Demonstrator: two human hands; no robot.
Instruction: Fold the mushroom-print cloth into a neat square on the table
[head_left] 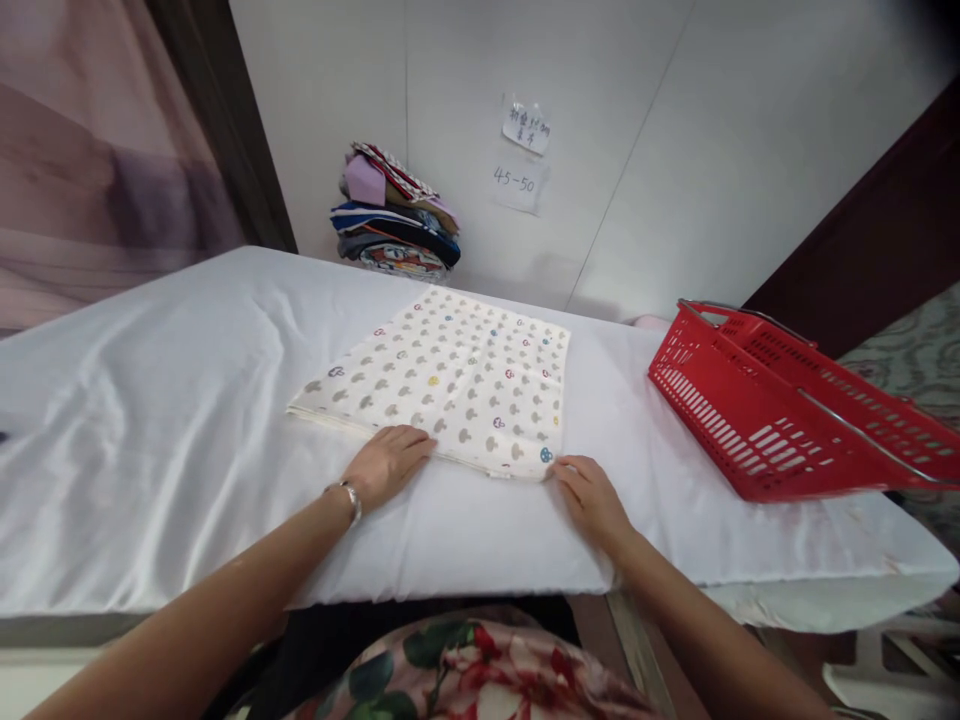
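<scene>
A folded cream cloth (450, 375) printed with small mushrooms lies flat on the white-covered table (150, 400). My left hand (386, 462), with a bracelet on the wrist, rests flat on the cloth's near edge, fingers stretched out. My right hand (589, 495) sits at the cloth's near right corner, fingertips touching or pinching that corner; whether it grips the fabric is unclear.
A red plastic basket (787, 410) with metal handles stands on the table's right side. A stack of folded coloured cloths (394, 215) sits at the back against the white wall, below two paper notes (525, 130).
</scene>
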